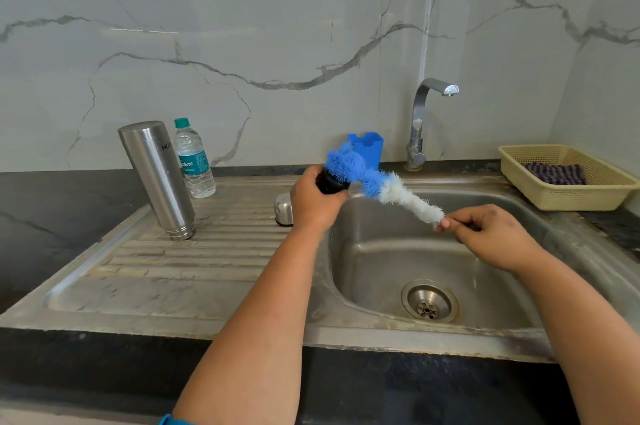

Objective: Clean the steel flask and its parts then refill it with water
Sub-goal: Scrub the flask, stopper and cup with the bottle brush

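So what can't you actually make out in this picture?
- Black part, head view: the left hand and brush bristles cover most of it; its shape is unclear.
- Steel cap: half hidden behind the left hand.
- Brush handle: hidden inside the right hand.
- Flask lettering: cut off by its curve.
- Cloth in the basket: partly hidden by the rim.
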A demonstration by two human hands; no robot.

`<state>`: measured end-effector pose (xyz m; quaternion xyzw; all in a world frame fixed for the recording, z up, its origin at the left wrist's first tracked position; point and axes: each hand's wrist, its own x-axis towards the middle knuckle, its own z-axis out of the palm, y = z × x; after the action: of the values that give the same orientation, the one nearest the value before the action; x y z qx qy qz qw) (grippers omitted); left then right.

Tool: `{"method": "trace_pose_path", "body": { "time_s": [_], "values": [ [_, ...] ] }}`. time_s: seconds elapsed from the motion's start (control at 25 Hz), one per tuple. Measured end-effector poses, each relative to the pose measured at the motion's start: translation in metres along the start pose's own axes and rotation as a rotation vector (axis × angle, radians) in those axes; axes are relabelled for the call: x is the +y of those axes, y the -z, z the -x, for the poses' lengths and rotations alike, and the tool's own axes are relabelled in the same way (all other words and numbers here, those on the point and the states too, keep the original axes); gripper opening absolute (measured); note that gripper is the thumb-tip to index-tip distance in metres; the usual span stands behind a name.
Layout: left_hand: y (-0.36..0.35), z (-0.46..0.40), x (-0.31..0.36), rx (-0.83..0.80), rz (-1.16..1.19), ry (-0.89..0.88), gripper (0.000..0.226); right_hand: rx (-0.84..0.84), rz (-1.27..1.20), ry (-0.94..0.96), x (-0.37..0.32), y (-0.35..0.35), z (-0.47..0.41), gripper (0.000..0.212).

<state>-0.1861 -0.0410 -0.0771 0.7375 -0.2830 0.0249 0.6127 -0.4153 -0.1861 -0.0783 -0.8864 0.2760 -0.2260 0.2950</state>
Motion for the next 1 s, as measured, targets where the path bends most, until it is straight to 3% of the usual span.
{"method": "trace_pose_path", "body": {
  "time_s": [0.08, 0.32, 0.4, 0.52, 0.68, 0.84, 0.92, 1.0],
  "values": [
    [0.003, -0.004, -0.002, 0.034, 0.057, 0.024, 0.053, 0.018, 0.032, -0.014, 0.004, 0.004, 0.000, 0.019],
    [0.008, -0.003, 0.002, -0.031, -0.069, -0.060, 0.054, 0.046, 0.052, -0.010, 0.003, 0.001, -0.002, 0.013],
    [0.014, -0.007, 0.000, 0.029, -0.033, -0.038, 0.053, -0.010, 0.136, -0.046, 0.009, 0.007, -0.002, 0.012],
    [0.012, -0.008, 0.000, -0.031, -0.120, -0.068, 0.053, 0.033, 0.265, -0.077, 0.011, 0.005, -0.001, 0.019],
    [0.006, -0.007, -0.006, -0.058, -0.256, -0.061, 0.058, 0.221, 0.029, -0.072, 0.000, 0.006, 0.001, 0.014],
    [0.011, -0.008, -0.004, -0.005, -0.189, -0.018, 0.051, 0.024, 0.100, 0.010, -0.006, -0.003, 0.003, 0.013],
    [0.015, -0.010, -0.004, 0.031, -0.126, -0.022, 0.050, 0.027, 0.075, 0.003, -0.004, -0.002, 0.002, 0.013],
    [0.011, -0.006, -0.002, -0.043, -0.137, -0.091, 0.048, 0.065, 0.058, -0.007, -0.002, -0.001, 0.001, 0.013]
  ]
}}
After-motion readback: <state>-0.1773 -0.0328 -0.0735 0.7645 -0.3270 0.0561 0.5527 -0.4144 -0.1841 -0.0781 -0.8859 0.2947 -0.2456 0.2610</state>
